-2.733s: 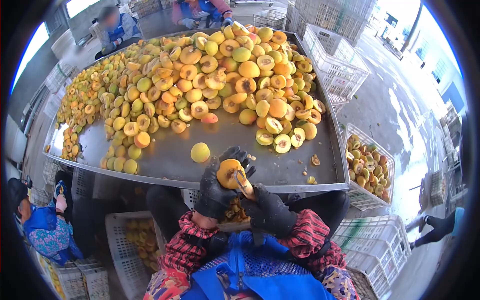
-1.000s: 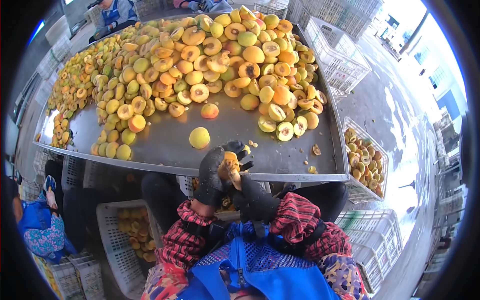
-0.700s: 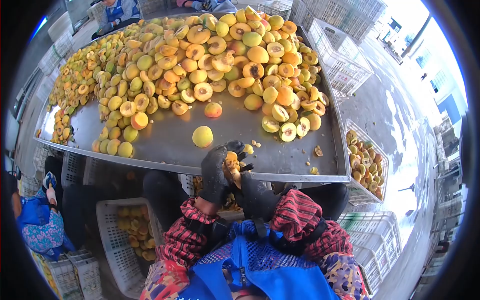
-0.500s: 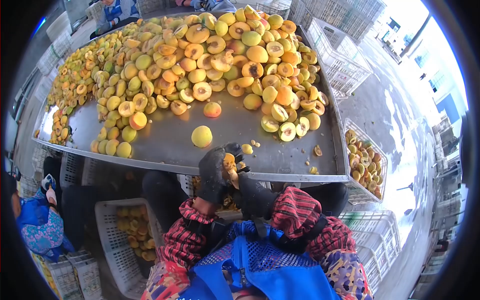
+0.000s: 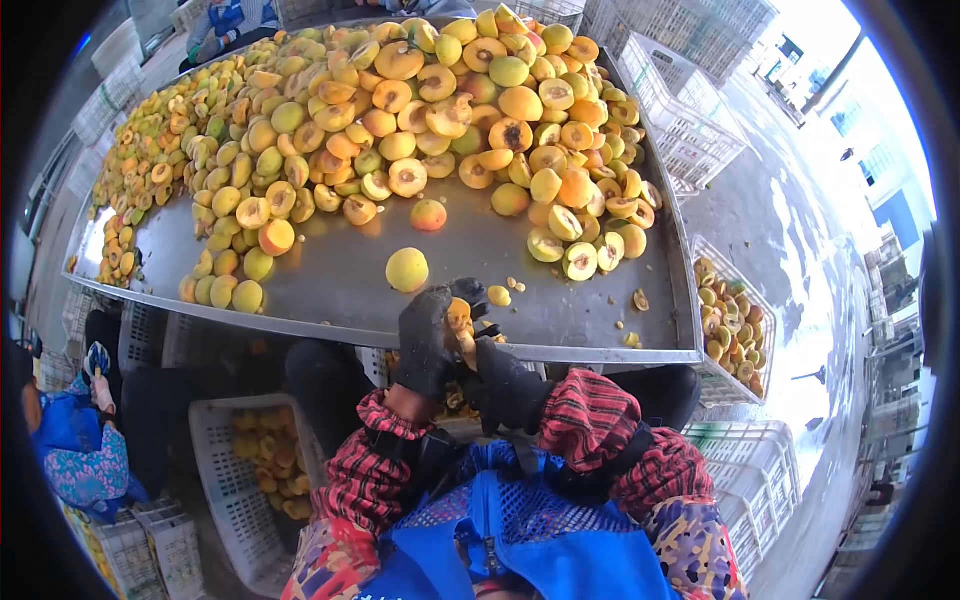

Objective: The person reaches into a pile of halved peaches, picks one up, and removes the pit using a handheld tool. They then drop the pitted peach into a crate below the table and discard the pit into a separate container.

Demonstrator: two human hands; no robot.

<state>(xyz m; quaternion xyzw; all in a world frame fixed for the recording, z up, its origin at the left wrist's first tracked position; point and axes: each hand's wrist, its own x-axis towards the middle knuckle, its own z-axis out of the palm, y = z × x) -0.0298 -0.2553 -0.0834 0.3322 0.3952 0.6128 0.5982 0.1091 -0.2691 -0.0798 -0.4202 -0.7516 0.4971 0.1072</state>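
Note:
Black gloves cover both hands, which meet at the front edge of the metal table (image 5: 350, 270). My left hand (image 5: 428, 335) is closed around an orange-yellow fruit piece (image 5: 460, 316). Against the lower end of that piece, my right hand (image 5: 502, 380) is closed on a small pale item whose shape I cannot make out. A whole yellow fruit (image 5: 407, 270) lies just beyond my left hand, and a small yellow piece (image 5: 499, 295) lies beyond the fingers. A large heap of whole and halved fruit (image 5: 400, 120) covers the far part of the table.
Crates with fruit stand at the lower left (image 5: 215, 440) and right (image 5: 765, 350). A white crate (image 5: 750, 480) is at my right side, another (image 5: 690, 130) beyond the table's right edge. A co-worker (image 5: 85, 450) sits at the left, another (image 5: 232, 25) at the far side.
Both hands remain together at the table edge around the fruit piece, with only a slight shift. The co-worker's hand at the left has moved a little. The view has shifted slightly.

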